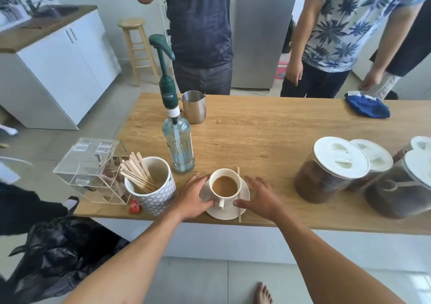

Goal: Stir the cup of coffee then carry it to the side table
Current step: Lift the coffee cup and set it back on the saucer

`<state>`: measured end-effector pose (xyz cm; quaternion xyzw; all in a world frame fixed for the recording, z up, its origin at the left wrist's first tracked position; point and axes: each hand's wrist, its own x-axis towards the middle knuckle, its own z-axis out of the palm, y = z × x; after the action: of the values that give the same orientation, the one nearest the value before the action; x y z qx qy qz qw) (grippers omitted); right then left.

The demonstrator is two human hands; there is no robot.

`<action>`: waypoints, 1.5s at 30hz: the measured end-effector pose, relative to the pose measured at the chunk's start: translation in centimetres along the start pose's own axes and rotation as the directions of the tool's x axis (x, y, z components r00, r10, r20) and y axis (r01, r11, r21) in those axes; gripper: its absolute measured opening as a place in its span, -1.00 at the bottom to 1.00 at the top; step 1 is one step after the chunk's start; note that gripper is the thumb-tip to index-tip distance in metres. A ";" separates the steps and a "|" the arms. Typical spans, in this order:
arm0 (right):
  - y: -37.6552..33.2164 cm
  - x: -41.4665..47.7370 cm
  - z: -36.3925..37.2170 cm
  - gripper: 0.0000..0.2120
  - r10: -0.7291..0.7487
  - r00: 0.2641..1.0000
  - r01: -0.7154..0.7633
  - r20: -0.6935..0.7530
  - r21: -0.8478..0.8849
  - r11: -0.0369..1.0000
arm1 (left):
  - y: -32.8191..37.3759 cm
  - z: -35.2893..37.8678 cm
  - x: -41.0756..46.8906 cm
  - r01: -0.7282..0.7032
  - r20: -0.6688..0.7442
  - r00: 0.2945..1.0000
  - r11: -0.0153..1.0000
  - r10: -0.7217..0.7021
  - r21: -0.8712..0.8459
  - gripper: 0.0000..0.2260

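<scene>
The cup of coffee [229, 198] stands on a white saucer [224, 213] at the near edge of the wooden table [268, 126]; a wooden stirrer [238, 194] lies across the saucer's right side. The left hand [190, 198] lies flat against the saucer's left rim, fingers extended, thumb on the rim; the right hand [261, 197] mirrors it at the right rim; neither hand grips anything. To the left stands a patterned holder [161, 198] of stirrers; just beyond the cup, a pump bottle [178, 145]; farther, a steel jug [194, 108]. Lidded jars [331, 170] occupy the right; two onlookers stand at the far side.
</scene>
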<state>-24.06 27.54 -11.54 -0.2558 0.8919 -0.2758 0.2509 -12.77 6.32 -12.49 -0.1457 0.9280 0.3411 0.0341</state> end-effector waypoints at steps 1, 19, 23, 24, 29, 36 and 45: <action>0.0 0.2 0.1 -0.09 -0.005 1.000 0.005 0.015 -0.002 1.000 | 0.1 0.0 0.1 0.003 0.003 1.000 1.000 -0.003 -0.010 -0.23; 0.8 3.4 3.5 0.08 -0.021 0.999 0.020 0.033 0.052 0.998 | 0.7 0.4 0.2 0.040 0.005 0.999 0.987 -0.039 -0.153 -0.30; 0.5 3.3 3.4 0.03 -0.032 0.999 0.031 0.019 0.060 0.998 | 0.7 0.3 0.1 0.030 -0.003 1.000 0.986 -0.031 -0.164 -0.31; 0.4 3.2 3.4 0.02 -0.034 0.999 0.033 0.015 0.063 0.997 | 0.8 0.3 0.1 0.028 -0.002 1.000 0.986 -0.029 -0.164 -0.32; 0.3 3.0 3.1 0.05 -0.043 0.999 0.042 0.012 0.097 0.994 | 0.9 0.3 0.1 0.028 -0.006 1.000 0.981 -0.029 -0.194 -0.34; -0.4 2.2 2.6 0.05 -0.034 0.999 0.034 -0.001 0.160 0.987 | 1.2 0.0 0.0 0.035 -0.005 0.999 0.980 -0.037 -0.195 -0.37; -1.0 2.1 1.7 -0.06 -0.048 0.999 0.048 -0.008 0.239 0.970 | 2.1 -1.4 -0.1 0.027 0.000 1.000 0.985 -0.027 -0.171 -0.38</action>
<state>-24.27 24.97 -12.74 -0.2449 0.8460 -0.3876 0.2721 -13.20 7.00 -10.08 -0.1611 0.8933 0.4190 0.0247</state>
